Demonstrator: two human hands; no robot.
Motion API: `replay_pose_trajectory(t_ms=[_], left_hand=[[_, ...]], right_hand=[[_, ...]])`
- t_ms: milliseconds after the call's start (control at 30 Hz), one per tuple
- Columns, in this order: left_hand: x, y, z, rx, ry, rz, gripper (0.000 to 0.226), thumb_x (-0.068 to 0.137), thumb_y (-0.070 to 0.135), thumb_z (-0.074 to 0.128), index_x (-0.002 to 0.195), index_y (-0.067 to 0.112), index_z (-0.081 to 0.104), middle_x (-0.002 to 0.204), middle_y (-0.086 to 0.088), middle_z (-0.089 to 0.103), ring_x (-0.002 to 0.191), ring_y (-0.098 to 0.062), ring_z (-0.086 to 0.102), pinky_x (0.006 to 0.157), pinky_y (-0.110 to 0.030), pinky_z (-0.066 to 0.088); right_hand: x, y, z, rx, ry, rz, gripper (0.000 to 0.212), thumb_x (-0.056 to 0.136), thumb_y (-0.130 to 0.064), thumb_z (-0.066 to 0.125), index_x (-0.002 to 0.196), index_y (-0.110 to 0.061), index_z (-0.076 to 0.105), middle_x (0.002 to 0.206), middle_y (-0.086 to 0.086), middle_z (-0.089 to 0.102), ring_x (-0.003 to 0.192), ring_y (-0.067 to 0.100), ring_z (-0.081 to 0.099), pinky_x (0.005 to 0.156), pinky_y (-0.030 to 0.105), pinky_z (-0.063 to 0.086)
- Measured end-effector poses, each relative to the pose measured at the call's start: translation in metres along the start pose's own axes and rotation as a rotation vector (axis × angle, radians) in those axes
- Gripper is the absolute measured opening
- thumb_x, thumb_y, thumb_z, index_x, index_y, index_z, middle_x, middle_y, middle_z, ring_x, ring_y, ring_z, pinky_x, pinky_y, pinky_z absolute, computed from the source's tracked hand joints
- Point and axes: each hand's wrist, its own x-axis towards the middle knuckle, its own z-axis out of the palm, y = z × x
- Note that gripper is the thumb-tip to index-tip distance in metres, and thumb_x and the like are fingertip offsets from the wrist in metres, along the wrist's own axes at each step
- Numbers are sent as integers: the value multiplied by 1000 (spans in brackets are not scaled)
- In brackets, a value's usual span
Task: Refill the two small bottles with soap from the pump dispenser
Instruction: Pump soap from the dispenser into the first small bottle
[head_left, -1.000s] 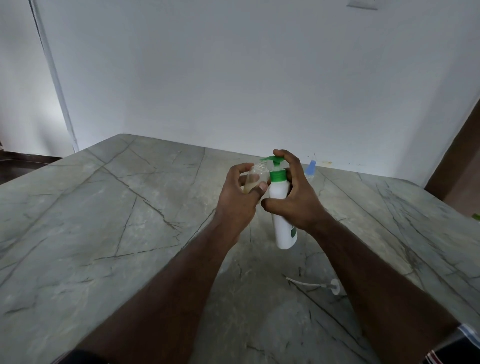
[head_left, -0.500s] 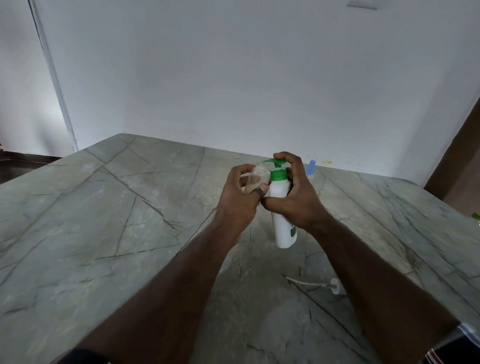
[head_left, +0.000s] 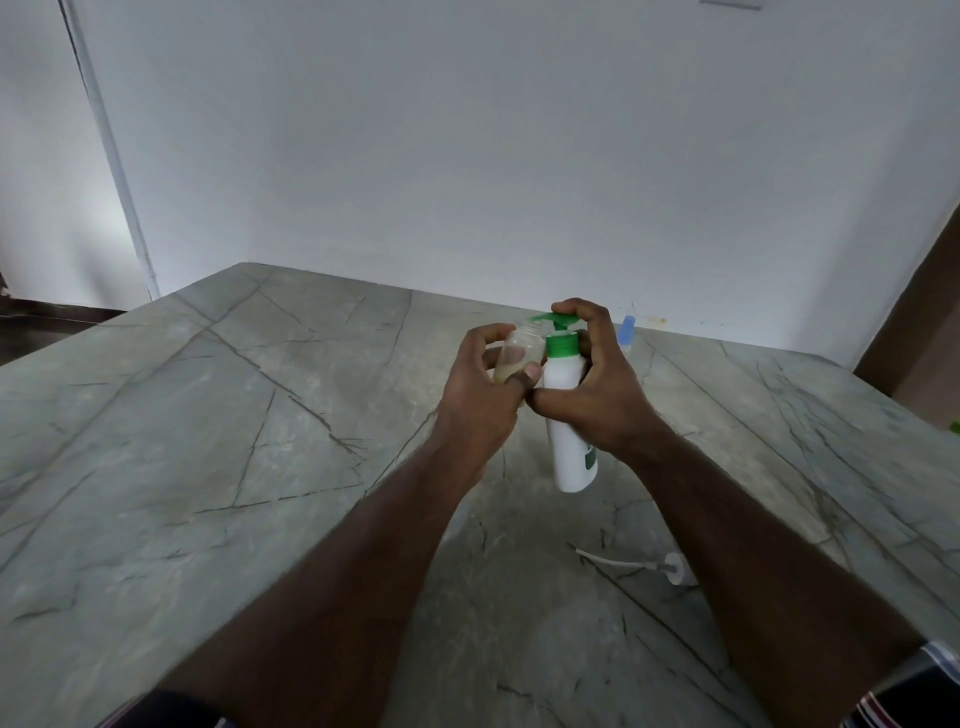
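A white pump dispenser (head_left: 569, 415) with a green collar and green pump head stands on the marble table. My right hand (head_left: 592, 389) is wrapped around its upper body, with a finger on top of the pump head. My left hand (head_left: 480, 387) holds a small clear bottle (head_left: 517, 353), open at the top and tilted, with its mouth just under the green spout. Pale soap sits in its lower part. A second small bottle with a blue cap (head_left: 626, 332) stands behind my right hand, mostly hidden.
A small white pump cap with a thin dip tube (head_left: 644, 564) lies on the table (head_left: 208, 441) near my right forearm. A white wall runs along the table's far edge. A brown door frame (head_left: 930, 312) is at the right.
The pump head has risen slightly from its pressed-down position. Both hands and the bottles stay in almost the same place.
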Motion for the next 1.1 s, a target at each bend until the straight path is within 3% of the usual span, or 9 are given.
replay_pose_trajectory(t_ms=[67,200,400,533,667,867,1100], left_hand=[[0,0,0,-3,-2,-1,41,92,17,69,122,36,48,104,24,53,96,2,57,80,-23,57],[0,2,0,-18,5,5,41,94,17,67,124,35,46,104,24,51,95,3,55,71,-15,51],[0,4,-1,-7,17,11,43,93,18,67,128,31,46,119,14,51,105,-6,56,85,-25,56],[0,1,-1,-14,-1,1,41,93,17,68,124,35,47,110,19,53,98,0,57,77,-20,55],[-1,1,0,0,-8,-11,41,93,16,68,123,36,48,106,22,52,96,1,57,72,-17,54],[0,4,-1,5,18,-5,43,94,18,67,127,34,47,114,18,50,96,4,54,74,-18,53],[0,3,0,0,19,-12,43,93,18,68,127,33,48,120,13,54,100,-2,58,77,-22,56]], right_hand=[[0,1,0,0,-1,4,89,63,-1,82,134,-26,34,119,-3,55,99,14,63,77,25,57],[1,0,1,-7,-43,8,98,61,-10,79,141,-31,27,127,-2,52,102,15,62,80,26,58],[0,-1,1,-10,-47,5,100,61,-10,79,142,-33,26,126,-9,51,101,9,61,78,20,56],[0,0,0,5,-14,4,91,62,-3,81,134,-30,33,118,-9,55,96,10,63,77,24,58],[1,1,0,-7,-8,16,88,63,-2,82,131,-32,34,114,-17,54,96,3,61,75,20,57],[1,0,2,5,-62,16,100,63,-8,80,142,-33,25,129,-9,49,106,10,59,82,21,55],[-1,-2,-1,17,-30,17,96,63,1,80,138,-31,30,122,-7,55,98,10,63,80,27,58]])
